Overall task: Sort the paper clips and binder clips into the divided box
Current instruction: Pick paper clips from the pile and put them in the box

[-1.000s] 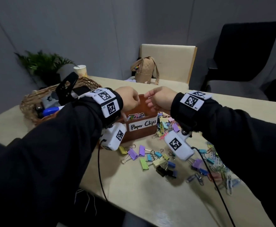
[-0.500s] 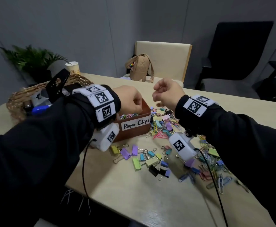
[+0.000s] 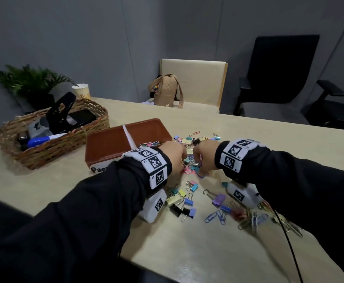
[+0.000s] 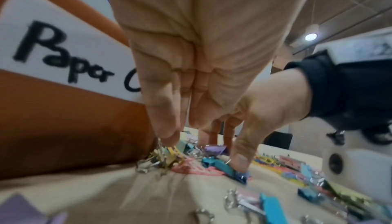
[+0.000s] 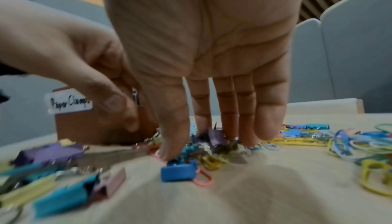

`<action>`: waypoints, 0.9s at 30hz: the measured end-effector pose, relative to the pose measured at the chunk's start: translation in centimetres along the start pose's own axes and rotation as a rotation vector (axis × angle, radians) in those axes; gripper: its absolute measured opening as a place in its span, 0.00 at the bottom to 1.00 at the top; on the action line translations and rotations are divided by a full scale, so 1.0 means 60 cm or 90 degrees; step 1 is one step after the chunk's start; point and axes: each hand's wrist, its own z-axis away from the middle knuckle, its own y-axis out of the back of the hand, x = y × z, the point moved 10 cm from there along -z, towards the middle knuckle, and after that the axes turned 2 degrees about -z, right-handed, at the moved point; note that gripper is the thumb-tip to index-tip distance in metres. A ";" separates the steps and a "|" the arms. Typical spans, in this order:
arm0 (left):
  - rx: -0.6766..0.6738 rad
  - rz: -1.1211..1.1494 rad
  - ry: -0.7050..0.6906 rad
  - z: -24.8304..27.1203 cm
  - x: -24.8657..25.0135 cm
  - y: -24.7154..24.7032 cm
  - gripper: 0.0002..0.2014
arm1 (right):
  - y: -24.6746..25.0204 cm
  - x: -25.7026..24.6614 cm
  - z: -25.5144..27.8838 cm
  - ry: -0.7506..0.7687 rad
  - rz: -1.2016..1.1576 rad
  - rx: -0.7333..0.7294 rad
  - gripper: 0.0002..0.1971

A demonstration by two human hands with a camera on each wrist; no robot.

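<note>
The brown divided box (image 3: 105, 135) stands left of centre; several coloured paper clips (image 3: 149, 143) lie in its right half. Right of it spreads a pile of binder clips (image 3: 187, 201) and paper clips (image 3: 216, 216). Both hands are down in this pile beside the box. My left hand (image 3: 176, 158) (image 4: 182, 133) has its thumb and fingertips bunched on yellow clips (image 4: 169, 154) at the foot of the box, and a thin silver wire shows between them. My right hand (image 3: 202, 160) (image 5: 205, 143) has straight, spread fingers standing on the clips. Its thumb presses beside a blue binder clip (image 5: 178, 171).
A wicker basket (image 3: 50, 148) with a black hole punch and a marker stands left of the box. Behind it are a paper cup (image 3: 81, 91) and a plant (image 3: 28, 82). A tan backpack (image 3: 165, 90) sits on the far chair. A black cable (image 3: 289, 252) trails near the right forearm.
Both hands were raised over the box. They have dropped to the right into the pile on the table, and the right hand's fingers have straightened.
</note>
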 end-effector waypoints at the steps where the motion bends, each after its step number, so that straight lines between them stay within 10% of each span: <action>1: -0.004 -0.018 -0.003 -0.003 0.002 -0.003 0.20 | -0.003 -0.001 0.004 0.005 0.013 -0.003 0.19; 15: -0.029 -0.032 0.004 -0.031 0.001 -0.027 0.09 | 0.027 0.093 0.039 -0.070 -0.162 0.068 0.01; 19: -0.047 -0.090 0.036 -0.043 0.001 -0.034 0.21 | 0.026 0.076 0.042 -0.043 -0.027 0.084 0.15; 27: -0.109 -0.183 0.038 -0.060 0.014 -0.051 0.05 | -0.025 -0.008 0.043 0.102 0.052 -0.032 0.23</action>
